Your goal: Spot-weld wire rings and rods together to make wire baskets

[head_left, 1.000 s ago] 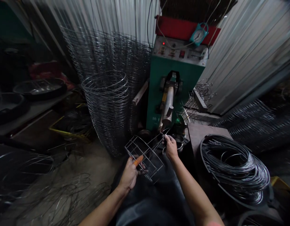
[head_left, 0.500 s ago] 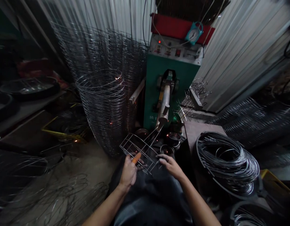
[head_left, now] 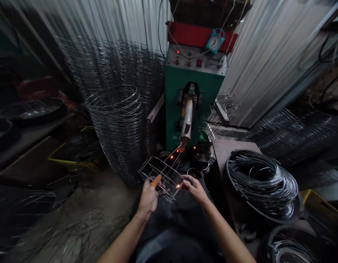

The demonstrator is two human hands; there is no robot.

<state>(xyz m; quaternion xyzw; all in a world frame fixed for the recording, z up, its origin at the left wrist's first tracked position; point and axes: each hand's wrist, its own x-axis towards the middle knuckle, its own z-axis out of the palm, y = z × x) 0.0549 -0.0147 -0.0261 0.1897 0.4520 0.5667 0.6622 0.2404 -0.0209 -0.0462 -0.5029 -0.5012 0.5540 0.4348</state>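
A small rectangular wire frame [head_left: 164, 171] is held tilted in front of my body, its far wires reaching the tip of the green welding machine [head_left: 173, 109]. My left hand [head_left: 150, 195] grips its near left side, with an orange cover on the thumb. At the frame's right edge, my right hand [head_left: 193, 186] is closed with its fingertips on a wire. Orange sparks glow by the machine's metal arm [head_left: 187, 118] and beside my right fingertips.
Tall stacks of wire rings [head_left: 118, 124] stand left of the machine. On the right, a round tray [head_left: 248, 202] of wire hoops rests on a bench [head_left: 231, 146]. Loose wires lie on the floor at left.
The view has shifted, so the machine appears slightly farther left. My right hand has moved in against the frame's right edge. Sparks now show at the arm's tip.
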